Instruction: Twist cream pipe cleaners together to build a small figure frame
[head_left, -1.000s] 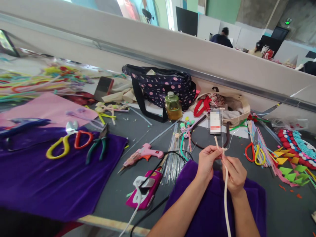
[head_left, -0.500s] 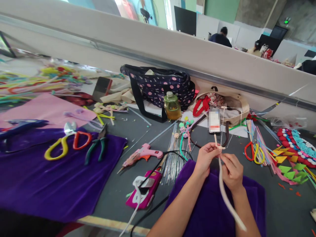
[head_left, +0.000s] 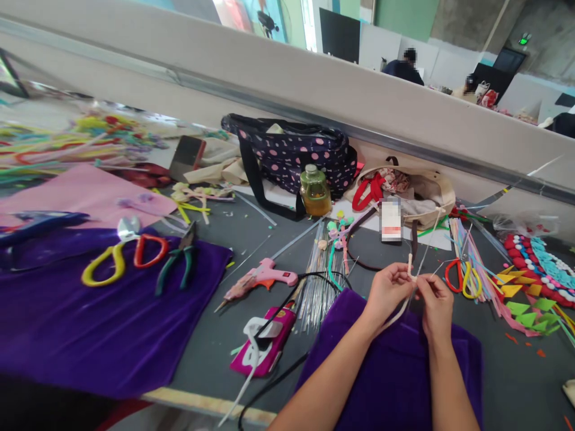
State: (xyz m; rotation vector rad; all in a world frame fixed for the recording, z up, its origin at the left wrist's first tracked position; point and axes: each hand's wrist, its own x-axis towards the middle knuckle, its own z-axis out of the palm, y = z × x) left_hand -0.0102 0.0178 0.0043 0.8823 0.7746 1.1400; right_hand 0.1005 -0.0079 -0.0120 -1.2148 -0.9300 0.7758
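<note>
My left hand [head_left: 390, 294] pinches a cream pipe cleaner [head_left: 397, 315]. Its short end sticks up above the fingers, while the long end hangs down beside my left wrist. Close on the right, my right hand [head_left: 436, 302] has thumb and forefinger pressed together at the same joint. Thin wire stems [head_left: 429, 245] rise from between the hands, one with a small pale tip. The fingers hide the exact point where pipe cleaner and wire meet. Under both hands lies a purple cloth [head_left: 372, 371].
To the left are a pink glue gun [head_left: 265, 276], a magenta device [head_left: 263, 344] with cables, pliers [head_left: 177, 263] and scissors [head_left: 110, 266]. Behind stand a bottle [head_left: 314, 191], a phone [head_left: 390, 221] and a dotted bag [head_left: 287, 152]. Red-and-yellow-handled scissors [head_left: 471, 281] lie right.
Both hands have shifted slightly right. The pipe cleaner's long end, earlier hanging between my forearms over the right wrist, now runs down toward my left wrist. The wire stems now lean right.
</note>
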